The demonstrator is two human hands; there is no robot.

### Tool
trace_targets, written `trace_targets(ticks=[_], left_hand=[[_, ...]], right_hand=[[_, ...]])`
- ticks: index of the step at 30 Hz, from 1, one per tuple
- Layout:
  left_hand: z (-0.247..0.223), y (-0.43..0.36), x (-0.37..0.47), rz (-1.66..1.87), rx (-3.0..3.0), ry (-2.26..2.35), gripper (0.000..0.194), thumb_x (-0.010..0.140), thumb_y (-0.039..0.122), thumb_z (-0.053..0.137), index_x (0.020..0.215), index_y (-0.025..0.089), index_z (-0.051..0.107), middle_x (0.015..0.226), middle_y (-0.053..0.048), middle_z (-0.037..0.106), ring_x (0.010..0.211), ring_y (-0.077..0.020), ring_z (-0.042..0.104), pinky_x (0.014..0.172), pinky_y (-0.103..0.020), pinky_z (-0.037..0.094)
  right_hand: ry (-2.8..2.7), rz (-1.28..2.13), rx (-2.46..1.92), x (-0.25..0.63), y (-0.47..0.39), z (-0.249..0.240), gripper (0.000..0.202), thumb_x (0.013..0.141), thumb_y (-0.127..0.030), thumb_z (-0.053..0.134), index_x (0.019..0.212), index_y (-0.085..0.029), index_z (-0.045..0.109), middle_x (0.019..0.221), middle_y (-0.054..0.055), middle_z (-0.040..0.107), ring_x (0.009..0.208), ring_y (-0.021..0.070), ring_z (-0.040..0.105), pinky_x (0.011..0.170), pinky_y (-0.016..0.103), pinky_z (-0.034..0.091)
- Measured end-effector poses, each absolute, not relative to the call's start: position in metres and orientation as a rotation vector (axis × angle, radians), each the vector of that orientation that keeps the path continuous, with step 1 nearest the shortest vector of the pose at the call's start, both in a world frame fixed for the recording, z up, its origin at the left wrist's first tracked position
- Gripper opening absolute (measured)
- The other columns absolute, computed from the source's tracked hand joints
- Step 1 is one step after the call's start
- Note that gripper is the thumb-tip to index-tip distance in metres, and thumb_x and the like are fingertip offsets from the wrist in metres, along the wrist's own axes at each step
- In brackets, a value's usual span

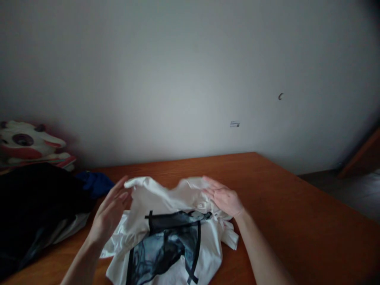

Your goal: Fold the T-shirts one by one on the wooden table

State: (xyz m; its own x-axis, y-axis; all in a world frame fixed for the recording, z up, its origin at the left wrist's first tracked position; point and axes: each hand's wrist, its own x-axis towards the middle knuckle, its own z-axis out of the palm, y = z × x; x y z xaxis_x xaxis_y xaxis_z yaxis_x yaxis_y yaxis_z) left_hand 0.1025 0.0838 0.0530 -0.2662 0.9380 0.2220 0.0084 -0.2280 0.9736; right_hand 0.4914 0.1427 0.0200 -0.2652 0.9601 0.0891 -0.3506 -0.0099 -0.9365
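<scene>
A white T-shirt (pixel 175 198) with a dark grey-and-black print lies crumpled on the brown wooden surface in front of me. My left hand (pixel 114 208) is at its upper left edge, fingers stretched out and apart, the fingertips beside the cloth. On the upper right part of the shirt, my right hand (pixel 223 196) rests with extended fingers lying over the bunched fabric. The sleeves are folded and wrinkled at both sides, and the shirt's lower end runs out of the picture.
Dark clothing (pixel 38 213) is heaped at the left, with a blue cloth (pixel 96 183) beside it. Behind the heap sits a cow-like plush toy (pixel 32 142). The wooden surface (pixel 285 221) meets a pale wall (pixel 178 79) at the back; its right edge drops to the floor.
</scene>
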Motion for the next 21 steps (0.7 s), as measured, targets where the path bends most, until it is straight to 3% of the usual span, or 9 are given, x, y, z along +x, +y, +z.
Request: trace_targets(ticks=[2, 4, 7, 9, 14, 18, 21], left_hand=[[0.052, 0.093, 0.110, 1.843, 1.211, 1.437, 0.068, 0.080, 0.048, 0.066, 0.143, 0.032, 0.045, 0.149, -0.007, 0.054, 0.134, -0.0281, 0.053, 0.108, -0.042, 0.045], [0.046, 0.098, 0.108, 1.839, 1.281, 1.622, 0.069, 0.080, 0.053, 0.065, 0.141, 0.028, 0.046, 0.152, -0.009, 0.051, 0.136, -0.0298, 0.050, 0.112, -0.044, 0.042], [0.028, 0.101, 0.099, 1.557, 1.475, 1.803, 0.052, 0.080, 0.059, 0.056, 0.115, 0.021, 0.061, 0.121, -0.010, 0.072, 0.113, -0.0292, 0.067, 0.100, -0.042, 0.052], [0.017, 0.102, 0.098, 1.292, 1.644, 1.922, 0.050, 0.081, 0.059, 0.052, 0.116, 0.023, 0.059, 0.110, -0.008, 0.076, 0.101, -0.0271, 0.072, 0.093, -0.040, 0.055], [0.002, 0.101, 0.113, 0.720, 2.052, 2.194, 0.059, 0.092, 0.052, 0.035, 0.134, 0.015, 0.053, 0.128, -0.016, 0.070, 0.117, -0.0315, 0.066, 0.102, -0.048, 0.049], [-0.010, 0.100, 0.104, 0.503, 2.220, 2.280, 0.062, 0.094, 0.049, 0.032, 0.137, 0.010, 0.054, 0.139, -0.020, 0.062, 0.131, -0.0319, 0.057, 0.110, -0.049, 0.042], [-0.018, 0.102, 0.084, 0.403, 2.270, 2.330, 0.055, 0.095, 0.040, 0.031, 0.135, 0.013, 0.058, 0.146, -0.018, 0.056, 0.138, -0.0308, 0.049, 0.113, -0.054, 0.037]], right_hand=[[-1.060, 1.283, -0.726, 0.481, 0.150, 0.024, 0.047, 0.075, -0.039, 0.062, 0.121, -0.031, 0.067, 0.129, 0.007, 0.069, 0.113, 0.0233, 0.066, 0.091, 0.038, 0.054], [-1.056, 1.083, -0.837, 0.474, 0.158, 0.020, 0.055, 0.077, -0.047, 0.065, 0.130, -0.032, 0.062, 0.143, 0.007, 0.060, 0.129, 0.0247, 0.057, 0.100, 0.041, 0.050], [-1.226, 0.825, -1.108, 0.471, 0.165, 0.005, 0.054, 0.080, -0.062, 0.059, 0.113, -0.021, 0.070, 0.127, 0.016, 0.069, 0.119, 0.0306, 0.063, 0.097, 0.044, 0.050], [-1.309, 0.734, -1.184, 0.470, 0.166, -0.004, 0.052, 0.080, -0.065, 0.057, 0.099, -0.020, 0.073, 0.111, 0.017, 0.075, 0.106, 0.0317, 0.068, 0.093, 0.045, 0.051], [-1.619, 0.456, -1.355, 0.468, 0.155, -0.010, 0.038, 0.084, -0.053, 0.063, 0.103, -0.022, 0.072, 0.110, 0.011, 0.075, 0.106, 0.0277, 0.067, 0.098, 0.042, 0.047], [-1.885, 0.240, -1.566, 0.470, 0.149, -0.009, 0.040, 0.082, -0.044, 0.070, 0.116, -0.022, 0.068, 0.116, 0.009, 0.072, 0.107, 0.0258, 0.065, 0.096, 0.037, 0.046], [-1.883, 0.205, -1.647, 0.474, 0.151, -0.010, 0.031, 0.082, -0.031, 0.069, 0.111, -0.019, 0.071, 0.105, 0.010, 0.072, 0.099, 0.0251, 0.065, 0.089, 0.034, 0.046]])
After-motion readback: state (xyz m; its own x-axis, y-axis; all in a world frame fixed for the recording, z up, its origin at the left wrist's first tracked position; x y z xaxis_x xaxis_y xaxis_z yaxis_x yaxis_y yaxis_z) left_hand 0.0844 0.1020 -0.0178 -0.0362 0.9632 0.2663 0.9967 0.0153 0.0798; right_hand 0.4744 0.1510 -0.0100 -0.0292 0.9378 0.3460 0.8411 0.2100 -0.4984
